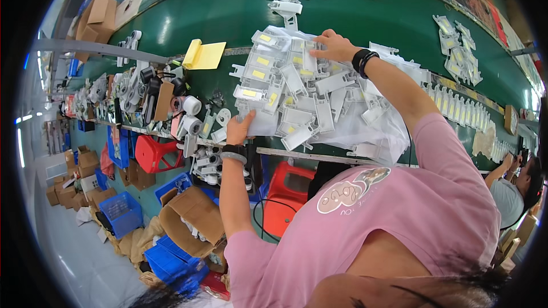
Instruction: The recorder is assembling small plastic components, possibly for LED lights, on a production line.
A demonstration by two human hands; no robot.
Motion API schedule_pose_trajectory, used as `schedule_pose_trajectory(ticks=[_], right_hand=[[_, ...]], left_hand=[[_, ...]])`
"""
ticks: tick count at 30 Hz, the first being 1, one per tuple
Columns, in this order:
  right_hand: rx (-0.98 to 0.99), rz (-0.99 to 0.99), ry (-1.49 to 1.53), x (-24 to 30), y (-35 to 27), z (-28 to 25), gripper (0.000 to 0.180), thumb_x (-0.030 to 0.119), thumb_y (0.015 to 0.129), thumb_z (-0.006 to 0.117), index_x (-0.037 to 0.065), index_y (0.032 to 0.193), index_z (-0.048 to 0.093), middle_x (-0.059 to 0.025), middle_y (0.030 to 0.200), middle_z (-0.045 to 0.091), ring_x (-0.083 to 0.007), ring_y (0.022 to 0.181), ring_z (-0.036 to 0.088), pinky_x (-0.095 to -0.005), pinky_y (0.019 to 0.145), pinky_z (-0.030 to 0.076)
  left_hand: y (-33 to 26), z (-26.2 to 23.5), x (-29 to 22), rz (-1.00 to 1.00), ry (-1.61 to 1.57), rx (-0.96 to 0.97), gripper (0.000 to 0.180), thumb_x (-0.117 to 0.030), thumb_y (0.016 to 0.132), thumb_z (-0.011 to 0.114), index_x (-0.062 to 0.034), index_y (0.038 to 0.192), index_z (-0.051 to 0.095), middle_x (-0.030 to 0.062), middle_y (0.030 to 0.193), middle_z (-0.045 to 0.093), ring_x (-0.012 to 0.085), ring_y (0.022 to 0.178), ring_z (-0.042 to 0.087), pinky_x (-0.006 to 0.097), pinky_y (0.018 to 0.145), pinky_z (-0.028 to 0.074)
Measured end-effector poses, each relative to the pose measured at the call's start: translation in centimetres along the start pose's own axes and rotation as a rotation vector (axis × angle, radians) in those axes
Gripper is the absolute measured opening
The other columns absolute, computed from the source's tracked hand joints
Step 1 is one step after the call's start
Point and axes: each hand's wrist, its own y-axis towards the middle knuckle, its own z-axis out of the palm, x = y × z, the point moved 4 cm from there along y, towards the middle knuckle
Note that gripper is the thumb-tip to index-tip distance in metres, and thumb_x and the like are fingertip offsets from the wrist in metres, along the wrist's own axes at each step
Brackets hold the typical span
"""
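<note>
A heap of white plastic housings [297, 115], several with yellow stickers, lies on a clear plastic bag [388, 137] in front of me. At the heap's near left corner, my left hand [240, 128] rests against the outermost housings, thumb and fingers apart. My right hand [337, 47] reaches over to the far side, its fingers spread and touching the top of the housings there. Neither hand has visibly lifted a piece. Some fingertips of both hands are hidden against the heap.
Yellow sticker sheets [204, 55] lie left of the heap on the green table [228, 20]. More housings [456, 48] lie at the far right, with a row of them [459, 105] nearer. White and black devices crowd the left. Red stools [285, 197] and a cardboard box [194, 217] stand below. Another person [511, 191] sits at right.
</note>
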Motion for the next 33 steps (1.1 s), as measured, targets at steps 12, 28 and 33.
schedule_pose_trajectory(ticks=[12,28,33], right_hand=[[0.135,-0.188,0.244,0.5,-0.3,1.2,0.066,0.055,0.075,0.061,0.008,0.119,0.051,-0.0154,0.119,0.047,-0.0298,0.113,0.045,-0.0351,0.096,0.035],[-0.264,0.07,0.066,-6.6,-1.9,-4.7,0.04,0.041,0.085,0.049,0.012,0.109,0.06,-0.0128,0.108,0.061,-0.0313,0.102,0.058,-0.0445,0.087,0.044],[-0.121,0.311,-0.339,-12.1,-5.3,-6.0,0.029,0.03,0.079,0.059,0.012,0.101,0.062,-0.0134,0.105,0.061,-0.0319,0.1,0.058,-0.0471,0.083,0.045]], left_hand=[[-2.3,-0.3,4.5,0.14,0.07,-0.066,0.065,-0.04,0.073,0.073,0.0146,0.104,0.054,0.0162,0.094,0.064,0.0183,0.083,0.06,0.029,0.075,0.048],[-3.5,-0.4,3.7,0.179,-0.157,-0.304,0.053,-0.026,0.084,0.065,0.0049,0.123,0.045,0.0141,0.117,0.051,0.0207,0.107,0.049,0.031,0.092,0.038],[-2.5,-0.8,4.1,0.262,-0.137,-0.363,0.046,-0.025,0.089,0.059,0.0052,0.121,0.045,0.0133,0.116,0.051,0.0194,0.103,0.05,0.03,0.09,0.039]])
